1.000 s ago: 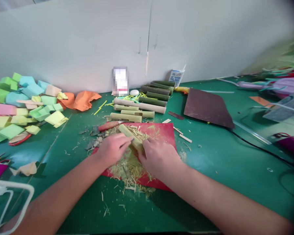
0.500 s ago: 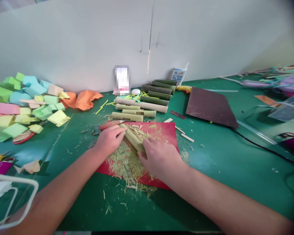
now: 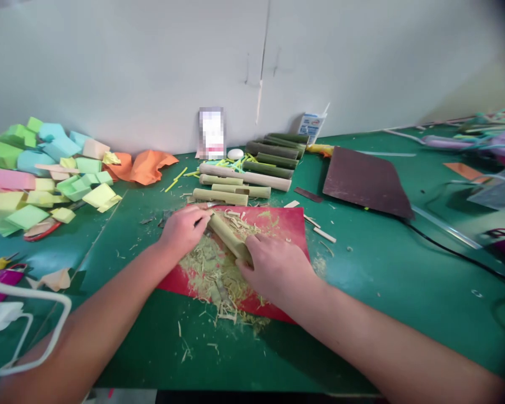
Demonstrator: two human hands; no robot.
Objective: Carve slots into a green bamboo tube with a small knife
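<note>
A pale green bamboo tube slants over a red sheet covered with shavings and dust. My right hand is wrapped round the tube's near end. At its far end is my left hand, closed, with the fingertips pinched together close to the tube's mouth. Something small and dark shows between those fingers, too hidden to name. Just behind the left hand lies a tool partly covered by it, with a metal part showing. Curled bamboo shavings are heaped beneath the tube.
Several cut bamboo pieces lie in a row behind the sheet. A dark brown board is at right, with a black cable beside it. Folded coloured papers pile up at left. A white bent frame stands near my left forearm.
My left hand has shifted slightly left, off the tube's far end, baring more of it. The tool's reddish handle is now hidden. My right hand keeps its grip, and the view has tilted slightly.
</note>
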